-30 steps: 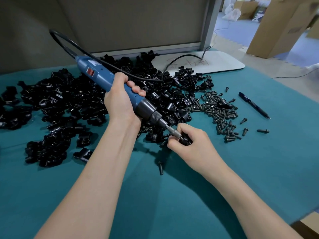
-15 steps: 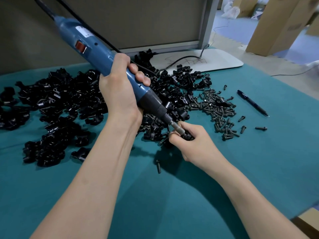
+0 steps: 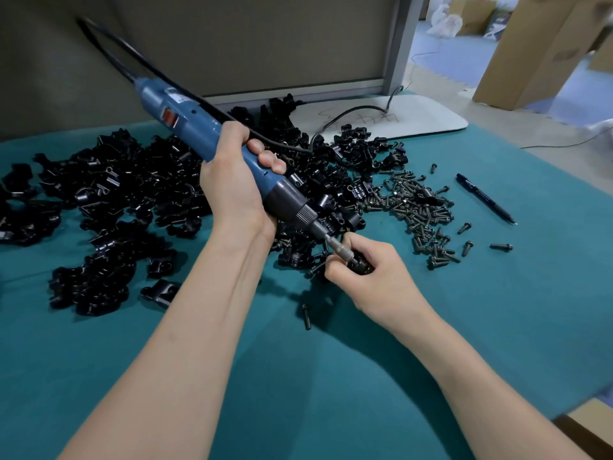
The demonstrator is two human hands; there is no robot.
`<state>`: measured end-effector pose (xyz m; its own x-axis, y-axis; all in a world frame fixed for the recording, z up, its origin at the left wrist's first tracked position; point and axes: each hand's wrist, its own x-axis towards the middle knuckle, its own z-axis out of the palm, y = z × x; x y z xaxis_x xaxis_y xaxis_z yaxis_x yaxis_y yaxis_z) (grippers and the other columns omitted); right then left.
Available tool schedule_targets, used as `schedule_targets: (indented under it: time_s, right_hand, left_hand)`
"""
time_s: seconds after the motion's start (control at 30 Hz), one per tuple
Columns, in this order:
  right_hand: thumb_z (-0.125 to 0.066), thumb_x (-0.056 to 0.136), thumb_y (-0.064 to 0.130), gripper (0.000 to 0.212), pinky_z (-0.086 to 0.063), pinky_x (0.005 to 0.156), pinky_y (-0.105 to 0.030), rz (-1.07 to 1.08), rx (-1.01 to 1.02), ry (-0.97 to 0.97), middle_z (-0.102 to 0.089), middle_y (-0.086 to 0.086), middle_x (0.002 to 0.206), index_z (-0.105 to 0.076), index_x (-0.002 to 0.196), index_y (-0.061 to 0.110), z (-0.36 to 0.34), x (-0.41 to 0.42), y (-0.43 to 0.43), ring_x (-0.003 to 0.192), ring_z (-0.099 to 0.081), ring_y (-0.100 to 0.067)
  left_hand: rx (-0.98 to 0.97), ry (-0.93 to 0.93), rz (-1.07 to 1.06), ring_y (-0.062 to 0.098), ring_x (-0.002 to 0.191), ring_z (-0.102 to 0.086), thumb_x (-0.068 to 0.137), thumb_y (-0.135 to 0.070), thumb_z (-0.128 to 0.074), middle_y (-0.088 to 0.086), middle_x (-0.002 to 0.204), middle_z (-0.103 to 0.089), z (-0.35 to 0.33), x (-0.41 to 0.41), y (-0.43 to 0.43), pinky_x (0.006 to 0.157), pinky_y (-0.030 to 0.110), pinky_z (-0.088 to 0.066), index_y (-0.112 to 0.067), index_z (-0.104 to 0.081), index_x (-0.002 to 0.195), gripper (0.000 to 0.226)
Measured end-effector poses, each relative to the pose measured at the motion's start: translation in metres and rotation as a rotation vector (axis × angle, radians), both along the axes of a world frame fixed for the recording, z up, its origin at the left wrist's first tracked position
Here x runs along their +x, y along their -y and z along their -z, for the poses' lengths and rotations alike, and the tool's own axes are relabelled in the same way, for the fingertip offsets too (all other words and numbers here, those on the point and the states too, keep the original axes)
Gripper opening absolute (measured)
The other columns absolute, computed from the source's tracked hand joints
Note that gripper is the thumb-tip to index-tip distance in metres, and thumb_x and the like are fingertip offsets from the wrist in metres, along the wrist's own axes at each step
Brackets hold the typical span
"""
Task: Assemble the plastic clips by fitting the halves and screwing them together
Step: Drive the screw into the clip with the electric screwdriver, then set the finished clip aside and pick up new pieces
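Observation:
My left hand (image 3: 232, 190) grips a blue electric screwdriver (image 3: 185, 127) that slants down to the right. Its metal bit (image 3: 340, 249) meets a black plastic clip (image 3: 361, 267) pinched in my right hand (image 3: 374, 280), low over the teal table (image 3: 497, 327); the clip is mostly hidden by my fingers. A big heap of black clip halves (image 3: 132, 194) spreads across the left and middle. A pile of dark screws (image 3: 418, 207) lies to the right of my hands. One loose screw (image 3: 306, 316) rests in front of my right hand.
A black pen (image 3: 485, 202) lies right of the screws. The screwdriver's black cable (image 3: 109, 48) arcs up to the left. Behind the heap lies a white board (image 3: 414, 121) under a grey partition (image 3: 265, 44). Cardboard boxes (image 3: 530, 54) stand on the floor at the far right.
The screwdriver's rear end rose, tilting the tool steeper, then dropped slightly. My right hand kept the clip at the bit in nearly the same place.

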<state>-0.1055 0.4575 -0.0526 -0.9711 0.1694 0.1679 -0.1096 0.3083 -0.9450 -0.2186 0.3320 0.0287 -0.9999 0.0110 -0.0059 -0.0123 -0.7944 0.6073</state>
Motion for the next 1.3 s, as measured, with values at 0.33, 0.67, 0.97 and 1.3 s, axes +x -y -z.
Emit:
schedule_targets:
  time_s: [0.33, 0.67, 0.97, 1.3]
  right_hand:
    - [-0.064, 0.080, 0.025, 0.027, -0.026, 0.042, -0.019, 0.020, -0.051, 0.042, -0.037, 0.015, 0.050, -0.044, 0.061, 0.029, -0.002, -0.003, -0.002, 0.043, -0.029, -0.008]
    - [-0.063, 0.076, 0.033, 0.024, -0.030, 0.049, -0.023, 0.026, 0.058, 0.024, -0.038, 0.013, 0.054, -0.043, 0.065, 0.026, 0.005, -0.005, 0.000, 0.051, -0.032, -0.010]
    - [-0.063, 0.085, 0.039, 0.027, -0.037, 0.062, -0.022, 0.002, 0.333, -0.135, -0.050, 0.006, 0.082, -0.046, 0.070, 0.024, 0.008, 0.000, 0.009, 0.069, -0.047, -0.014]
    - [-0.059, 0.083, 0.060, 0.044, -0.037, 0.048, -0.031, 0.063, -0.252, 0.080, -0.050, -0.002, 0.059, -0.057, 0.079, 0.017, -0.012, 0.001, 0.009, 0.050, -0.040, -0.020]
  left_hand:
    - [0.071, 0.071, -0.069, 0.010, 0.045, -0.043, 0.090, -0.003, -0.056, -0.002, 0.060, -0.048, 0.008, 0.003, 0.000, 0.045, 0.024, -0.042, -0.013, -0.044, 0.082, 0.018]
    - [-0.113, -0.078, -0.130, 0.014, 0.045, -0.044, 0.086, -0.002, -0.058, 0.002, 0.059, -0.049, -0.011, 0.005, -0.003, 0.047, 0.026, -0.041, -0.012, -0.045, 0.083, 0.017]
    - [-0.202, 0.334, -0.060, 0.012, 0.042, -0.051, 0.091, -0.007, -0.063, -0.001, 0.054, -0.054, 0.013, -0.019, 0.029, 0.048, 0.024, -0.048, -0.009, -0.051, 0.086, 0.014]
    - [-0.531, 0.472, -0.064, 0.019, 0.085, -0.055, 0.096, -0.023, -0.061, 0.007, 0.105, -0.056, 0.032, -0.022, 0.072, 0.086, 0.039, -0.047, -0.011, -0.044, 0.134, 0.043]
